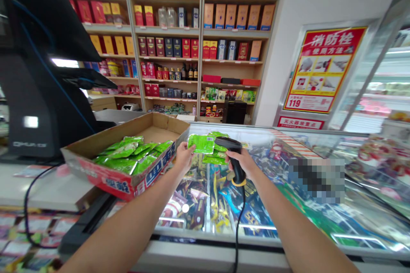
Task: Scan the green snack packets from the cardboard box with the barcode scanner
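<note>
My left hand (185,158) pinches a bright green foil packet (201,143) and holds it up over the counter glass. My right hand (243,163) grips a black handheld barcode scanner (237,160), whose head points at that packet from very close. A black coiled-free cable (238,226) hangs down from the scanner. Behind the scanner, a few more green packets (214,153) lie in a loose heap on the glass. To the left of my left hand stands a shallow cardboard box (109,178) holding a pile of similar green packets (123,156).
A glass-topped display freezer (224,245) full of colourful packets runs beneath my hands. A black checkout terminal (38,94) stands at left. Wooden shelves (169,51) of boxed liquor line the back wall. A red-and-yellow poster (323,70) hangs at right.
</note>
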`<action>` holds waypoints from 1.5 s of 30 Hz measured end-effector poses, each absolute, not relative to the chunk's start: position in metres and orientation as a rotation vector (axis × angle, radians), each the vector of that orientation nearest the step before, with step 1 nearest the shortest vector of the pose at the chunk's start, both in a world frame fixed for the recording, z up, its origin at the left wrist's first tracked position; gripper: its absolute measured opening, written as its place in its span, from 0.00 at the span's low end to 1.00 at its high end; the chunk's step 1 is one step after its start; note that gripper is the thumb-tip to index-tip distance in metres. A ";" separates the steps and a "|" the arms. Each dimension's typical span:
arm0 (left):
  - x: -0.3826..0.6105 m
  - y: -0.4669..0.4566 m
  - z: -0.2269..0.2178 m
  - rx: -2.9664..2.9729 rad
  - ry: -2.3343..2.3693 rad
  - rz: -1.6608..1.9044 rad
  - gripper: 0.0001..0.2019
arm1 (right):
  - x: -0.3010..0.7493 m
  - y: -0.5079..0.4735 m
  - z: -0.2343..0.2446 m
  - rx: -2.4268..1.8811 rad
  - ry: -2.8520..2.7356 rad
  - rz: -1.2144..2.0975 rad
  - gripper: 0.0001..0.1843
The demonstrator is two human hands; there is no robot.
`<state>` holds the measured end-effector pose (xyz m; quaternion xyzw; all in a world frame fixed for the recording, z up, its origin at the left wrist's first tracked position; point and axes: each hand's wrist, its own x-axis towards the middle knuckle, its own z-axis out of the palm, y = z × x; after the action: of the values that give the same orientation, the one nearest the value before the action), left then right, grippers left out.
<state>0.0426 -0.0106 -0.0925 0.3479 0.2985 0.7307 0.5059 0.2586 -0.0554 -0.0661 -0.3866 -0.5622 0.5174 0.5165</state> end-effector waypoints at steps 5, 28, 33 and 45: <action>0.044 -0.012 -0.091 0.828 0.742 1.785 0.24 | 0.254 -0.059 -0.065 -0.954 -1.373 1.240 0.14; 0.041 -0.021 -0.074 0.847 0.900 1.769 0.18 | 0.243 -0.074 -0.058 -0.953 -1.412 1.173 0.14; 0.034 -0.021 -0.051 0.599 0.794 2.056 0.13 | 0.220 -0.075 -0.042 -0.913 -1.435 1.132 0.13; -0.024 -0.018 -0.017 0.219 0.548 2.525 0.12 | 0.140 -0.061 0.003 -0.813 -1.656 1.156 0.13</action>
<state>-0.0241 -0.0185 -0.0172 0.0814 0.2034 0.9374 0.2707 0.1403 -0.0615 0.0031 -0.3308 -0.6740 0.4704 0.4636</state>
